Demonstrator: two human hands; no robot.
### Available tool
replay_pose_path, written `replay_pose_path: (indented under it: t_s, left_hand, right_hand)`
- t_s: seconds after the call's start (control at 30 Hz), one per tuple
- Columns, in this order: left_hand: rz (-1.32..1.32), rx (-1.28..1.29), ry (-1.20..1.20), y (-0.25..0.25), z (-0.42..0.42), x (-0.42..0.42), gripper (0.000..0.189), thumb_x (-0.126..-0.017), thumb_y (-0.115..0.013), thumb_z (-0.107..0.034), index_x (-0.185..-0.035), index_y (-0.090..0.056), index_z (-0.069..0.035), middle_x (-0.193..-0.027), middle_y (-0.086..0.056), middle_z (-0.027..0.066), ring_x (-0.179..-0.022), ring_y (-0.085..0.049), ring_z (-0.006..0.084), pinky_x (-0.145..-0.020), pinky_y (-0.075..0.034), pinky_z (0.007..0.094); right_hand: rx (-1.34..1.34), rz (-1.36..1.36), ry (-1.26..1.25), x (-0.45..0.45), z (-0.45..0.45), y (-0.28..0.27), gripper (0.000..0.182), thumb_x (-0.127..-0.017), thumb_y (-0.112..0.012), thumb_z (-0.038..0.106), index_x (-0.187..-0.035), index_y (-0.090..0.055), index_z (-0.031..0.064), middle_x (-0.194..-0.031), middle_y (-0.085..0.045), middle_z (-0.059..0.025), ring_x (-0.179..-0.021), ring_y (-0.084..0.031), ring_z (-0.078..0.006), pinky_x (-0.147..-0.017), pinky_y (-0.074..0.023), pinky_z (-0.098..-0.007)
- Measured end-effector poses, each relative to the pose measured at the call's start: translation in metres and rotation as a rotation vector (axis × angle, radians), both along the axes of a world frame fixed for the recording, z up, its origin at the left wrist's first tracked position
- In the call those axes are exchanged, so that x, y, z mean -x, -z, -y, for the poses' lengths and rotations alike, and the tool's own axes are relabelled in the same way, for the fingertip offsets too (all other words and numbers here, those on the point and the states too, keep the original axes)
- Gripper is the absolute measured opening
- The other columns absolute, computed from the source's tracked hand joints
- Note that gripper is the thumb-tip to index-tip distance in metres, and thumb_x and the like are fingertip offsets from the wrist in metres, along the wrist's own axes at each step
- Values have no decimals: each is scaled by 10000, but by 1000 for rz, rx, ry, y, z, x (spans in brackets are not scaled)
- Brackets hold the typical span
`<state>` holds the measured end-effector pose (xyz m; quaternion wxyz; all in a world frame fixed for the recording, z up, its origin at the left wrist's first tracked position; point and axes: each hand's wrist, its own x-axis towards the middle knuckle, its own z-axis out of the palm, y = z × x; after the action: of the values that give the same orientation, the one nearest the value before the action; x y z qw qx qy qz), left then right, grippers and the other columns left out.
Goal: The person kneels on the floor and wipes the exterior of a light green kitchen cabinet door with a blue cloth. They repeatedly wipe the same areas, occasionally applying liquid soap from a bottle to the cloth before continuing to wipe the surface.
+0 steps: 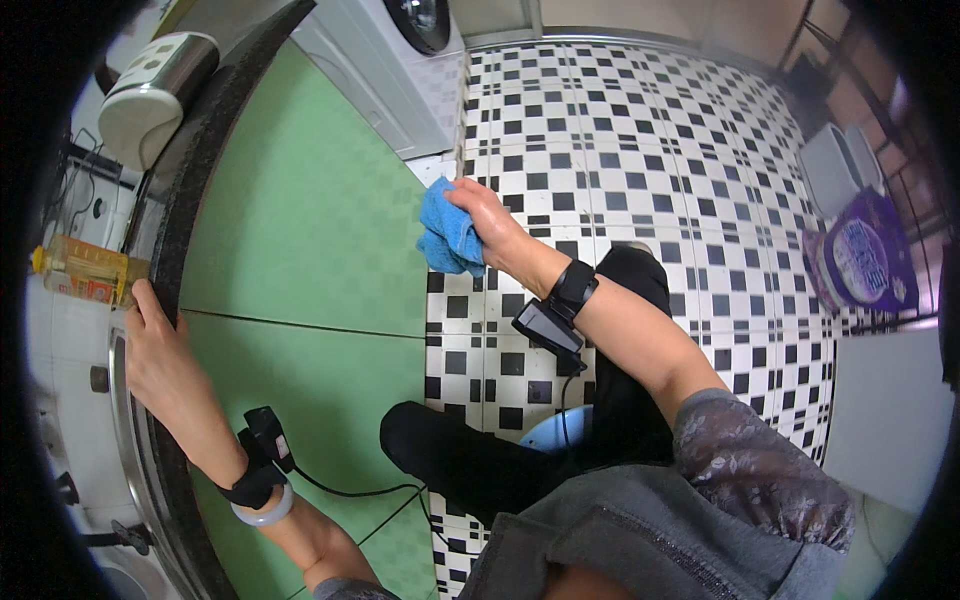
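My right hand [493, 225] is closed around a bunched blue cloth [448, 229]. In this view the cloth overlaps the free edge of a glossy green cabinet door [322, 195], beside the tiled floor; whether it touches the door I cannot tell. My left hand [165, 364] grips the edge of a dark stone countertop [182, 225], its fingertips resting on top. Just beyond those fingers stands a bottle of yellow oil [94, 271] with a yellow cap. A second green door [337, 375] sits nearer to me, below my left forearm.
A white washing machine [382, 82] stands past the cabinets. On the counter are a metal-and-white canister [150, 105] and a sink rim [124, 420]. A light blue plastic item [555, 431] shows under my legs. A purple package [862, 255] and grey bin [829, 169] stand right.
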<state>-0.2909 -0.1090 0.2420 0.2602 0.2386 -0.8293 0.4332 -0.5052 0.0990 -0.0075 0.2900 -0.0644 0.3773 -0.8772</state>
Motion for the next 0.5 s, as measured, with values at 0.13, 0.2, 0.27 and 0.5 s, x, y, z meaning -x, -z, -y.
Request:
replay_pose_path:
  t_s: [0.13,0.2,0.27,0.5]
  left_hand:
    - [-12,-55,-34,3,-9,7,501,-857,-671,-142,-1314,-469,-103,-1096,-623,123,-934,-647,320,-730,-539,423]
    - [-53,-96,-46,1,-10,0,524,-867,-667,-141,-1352,-469,-115,-1230,-613,115,-1036,-632,325,-806,-538,421]
    - [-56,-61,-83,2,-6,-1,509,-876,-661,-154,-1351,-480,-114,-1256,-607,110,-1053,-630,322,-818,-538,415]
    - [-83,-104,-69,3,-10,9,516,-902,-640,-157,-1387,-474,-100,-1315,-584,128,-1152,-588,333,-915,-504,403]
  right_hand:
    - [1,15,-52,23,-3,-5,229,-930,-555,155,-1090,-551,-9,-946,-580,-89,-837,-584,-179,-744,-516,-328]
    - [15,-18,-90,33,-6,-12,228,-928,-558,158,-1089,-549,-3,-949,-580,-86,-841,-589,-179,-751,-522,-327]
    - [28,-39,-97,55,-15,-11,234,-924,-559,158,-1098,-548,2,-961,-587,-87,-859,-600,-180,-764,-529,-329]
    - [-131,-22,-95,149,-61,7,257,-926,-546,173,-1115,-550,-2,-973,-606,-95,-863,-615,-184,-785,-536,-333]
